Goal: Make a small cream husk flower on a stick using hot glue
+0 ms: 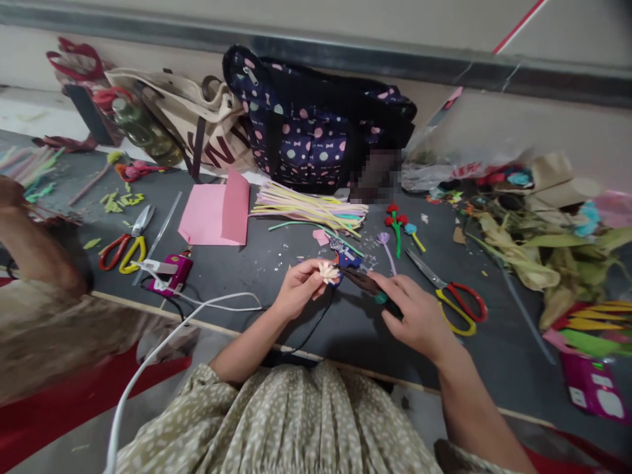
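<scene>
In the middle of the head view, my left hand (pixel 299 288) pinches a small cream flower (pixel 328 272) with pointed petals. My right hand (pixel 412 313) is closed round pliers (pixel 364 282) with dark jaws and green-black handles. The jaws reach the flower's right side; whether they grip it I cannot tell. Just behind lies a blue glue gun (pixel 349 255), partly hidden by the hands and pliers. Farther right is a lilac flower on a stem (pixel 385 241), beside red flowers on green stems (pixel 396 224) and a small blue flower (pixel 411 229).
Scissors (pixel 451 289) lie right of my right hand, another pair (pixel 129 242) at left. Behind are pink paper (pixel 207 214), pipe cleaners (pixel 306 205) and a patterned bag (pixel 316 125). A white cable (pixel 162 345) crosses the front edge. Another person's arm (pixel 42 243) is at far left; dried husks (pixel 523 253) lie right.
</scene>
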`<state>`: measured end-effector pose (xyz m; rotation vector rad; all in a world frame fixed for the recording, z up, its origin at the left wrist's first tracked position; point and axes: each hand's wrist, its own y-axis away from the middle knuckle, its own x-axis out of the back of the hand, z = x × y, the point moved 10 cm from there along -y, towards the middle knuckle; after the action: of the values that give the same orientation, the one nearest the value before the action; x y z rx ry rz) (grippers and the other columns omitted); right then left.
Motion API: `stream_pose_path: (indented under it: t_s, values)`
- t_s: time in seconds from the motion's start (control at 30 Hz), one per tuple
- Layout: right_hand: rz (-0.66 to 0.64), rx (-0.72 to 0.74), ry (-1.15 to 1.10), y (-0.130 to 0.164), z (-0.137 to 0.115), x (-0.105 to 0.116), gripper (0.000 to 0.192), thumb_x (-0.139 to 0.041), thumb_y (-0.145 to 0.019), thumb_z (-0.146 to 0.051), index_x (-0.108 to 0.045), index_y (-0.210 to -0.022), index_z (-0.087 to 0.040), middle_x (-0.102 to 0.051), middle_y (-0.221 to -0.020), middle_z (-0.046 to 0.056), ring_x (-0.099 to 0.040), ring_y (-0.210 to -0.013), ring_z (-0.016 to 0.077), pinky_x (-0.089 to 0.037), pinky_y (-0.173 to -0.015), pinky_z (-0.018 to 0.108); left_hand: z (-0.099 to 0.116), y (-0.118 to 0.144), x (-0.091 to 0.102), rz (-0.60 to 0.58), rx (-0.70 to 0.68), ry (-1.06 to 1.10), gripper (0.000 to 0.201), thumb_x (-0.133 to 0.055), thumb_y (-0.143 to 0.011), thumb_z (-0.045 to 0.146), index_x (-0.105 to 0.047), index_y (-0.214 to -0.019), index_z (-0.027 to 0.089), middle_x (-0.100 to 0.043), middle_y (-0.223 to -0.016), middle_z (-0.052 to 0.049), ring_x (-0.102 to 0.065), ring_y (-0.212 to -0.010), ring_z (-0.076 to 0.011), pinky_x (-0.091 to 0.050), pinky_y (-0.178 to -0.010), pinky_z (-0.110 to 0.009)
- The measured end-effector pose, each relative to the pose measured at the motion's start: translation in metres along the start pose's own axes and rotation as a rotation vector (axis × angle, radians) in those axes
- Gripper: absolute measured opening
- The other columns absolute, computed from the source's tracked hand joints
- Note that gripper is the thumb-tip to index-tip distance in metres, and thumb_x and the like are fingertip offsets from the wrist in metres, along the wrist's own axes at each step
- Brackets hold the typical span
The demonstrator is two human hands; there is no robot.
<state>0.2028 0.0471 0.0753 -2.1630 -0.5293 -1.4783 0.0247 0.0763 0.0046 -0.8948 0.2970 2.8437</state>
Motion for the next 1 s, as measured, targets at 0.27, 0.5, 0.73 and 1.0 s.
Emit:
stream_pose_path:
  t_s: [0.27,0.5,0.73,1.0]
  values:
    - [0.067,0.085,0.159,0.002,-0.016,0.017,0.066,-0.055,-0.082,-0.011,-0.04,-0.146,-0.022,-0.057,-0.098,0.009,-0.057,-0.09,0.0248,-0.051,-0.075,0.035,0.001,0.012,-0.003,0.025,-0.013,0.048,0.038,-0.078,-0.075,0.045,-0.072,-0.098,0.015,-0.073,-0.074,-0.008,-0.048,-0.044,-0.0053,-0.03,-0.039,-0.016]
    - [0.12,0.114,0.276,0.004,-0.025,0.025,0.066,-0.055,-0.085,-0.013,-0.039,-0.148,-0.023,-0.058,-0.097,0.01,-0.056,-0.086,0.0234,-0.049,-0.07,0.033,0.004,0.019,-0.005,0.041,-0.02,0.058,0.037,-0.079,-0.074,0.045,-0.074,-0.096,0.015,-0.073,-0.071,-0.008,-0.046,-0.042,-0.0042,-0.028,-0.04,-0.015]
    - [0.143,0.107,0.346,0.007,-0.023,0.033,0.057,-0.053,-0.086,-0.017,-0.049,-0.142,-0.029,-0.059,-0.094,0.01,-0.055,-0.082,0.0229,-0.047,-0.071,0.036,0.004,0.025,-0.004,0.058,-0.003,0.04,0.042,-0.079,-0.073,0.048,-0.074,-0.097,0.014,-0.072,-0.071,-0.008,-0.046,-0.044,-0.0053,-0.029,-0.041,-0.017]
    - [0.122,0.053,0.27,0.005,-0.021,0.042,0.057,-0.052,-0.087,-0.016,-0.051,-0.141,-0.033,-0.061,-0.097,0.01,-0.056,-0.085,0.0239,-0.048,-0.075,0.038,0.006,0.028,-0.004,0.054,-0.015,0.033,0.042,-0.079,-0.073,0.048,-0.074,-0.097,0.014,-0.072,-0.071,-0.009,-0.048,-0.046,-0.0064,-0.031,-0.041,-0.018]
